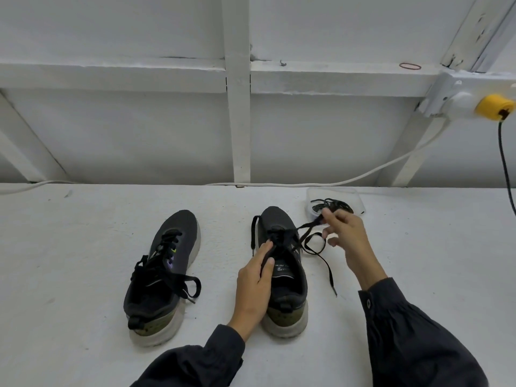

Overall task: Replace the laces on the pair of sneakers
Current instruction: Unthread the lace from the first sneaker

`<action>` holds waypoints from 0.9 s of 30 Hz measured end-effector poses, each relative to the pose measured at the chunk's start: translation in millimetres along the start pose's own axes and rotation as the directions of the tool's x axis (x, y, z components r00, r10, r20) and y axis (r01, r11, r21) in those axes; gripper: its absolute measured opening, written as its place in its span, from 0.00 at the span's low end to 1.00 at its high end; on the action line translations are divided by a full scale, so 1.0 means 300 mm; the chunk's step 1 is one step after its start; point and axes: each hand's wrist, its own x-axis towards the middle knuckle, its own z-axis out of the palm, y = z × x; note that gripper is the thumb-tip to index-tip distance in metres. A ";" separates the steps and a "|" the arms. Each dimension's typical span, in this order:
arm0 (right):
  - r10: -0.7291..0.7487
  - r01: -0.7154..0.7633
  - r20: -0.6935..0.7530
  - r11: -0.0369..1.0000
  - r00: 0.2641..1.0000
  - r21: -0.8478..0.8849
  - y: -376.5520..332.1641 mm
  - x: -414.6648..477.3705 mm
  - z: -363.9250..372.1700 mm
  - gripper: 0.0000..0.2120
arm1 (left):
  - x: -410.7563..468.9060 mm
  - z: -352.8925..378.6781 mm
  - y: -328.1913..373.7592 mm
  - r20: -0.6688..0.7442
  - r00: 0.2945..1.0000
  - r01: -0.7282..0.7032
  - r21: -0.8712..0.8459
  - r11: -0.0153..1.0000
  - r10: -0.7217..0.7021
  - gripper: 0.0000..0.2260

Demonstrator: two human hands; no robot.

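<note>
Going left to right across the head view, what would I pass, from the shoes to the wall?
left sneaker → right sneaker → right hand, pinching a lace → yellow plug on the wall

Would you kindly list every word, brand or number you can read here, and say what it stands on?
Nothing reads clearly.
Tongue label of the right-hand sneaker: white lettering, too blurred to read.
Left-hand sneaker: small yellow-green mark on its side, no letters legible.
</note>
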 end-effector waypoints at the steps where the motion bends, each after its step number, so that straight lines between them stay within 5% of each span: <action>1: 0.037 -0.031 0.093 0.997 0.995 -0.074 0.008 -0.008 0.006 0.10 | 0.000 0.001 -0.001 -0.006 1.000 -0.002 -0.002 1.000 0.002 0.17; 4: 0.142 -0.038 0.370 0.961 0.918 -0.275 0.050 -0.057 0.042 0.09 | 0.000 0.001 -0.003 -0.013 1.000 -0.004 -0.005 1.000 0.004 0.17; 11: 0.033 0.071 0.401 0.968 0.915 -0.242 0.046 -0.069 0.078 0.06 | 0.003 -0.002 -0.007 -0.013 1.000 -0.004 -0.001 1.000 0.004 0.17; 18: -0.205 0.182 -0.088 0.959 0.975 -0.219 0.008 -0.002 0.026 0.09 | 0.001 -0.003 -0.008 0.000 1.000 -0.011 0.002 1.000 0.011 0.17; 23: -0.040 0.075 0.129 0.957 0.991 -0.281 0.042 -0.030 0.021 0.16 | 0.003 0.002 -0.007 -0.016 1.000 -0.022 -0.003 1.000 0.022 0.17; 27: 0.150 -0.015 0.353 0.933 0.924 -0.359 0.069 -0.077 0.053 0.17 | 0.004 0.003 -0.011 -0.024 0.999 -0.025 0.003 1.000 0.025 0.17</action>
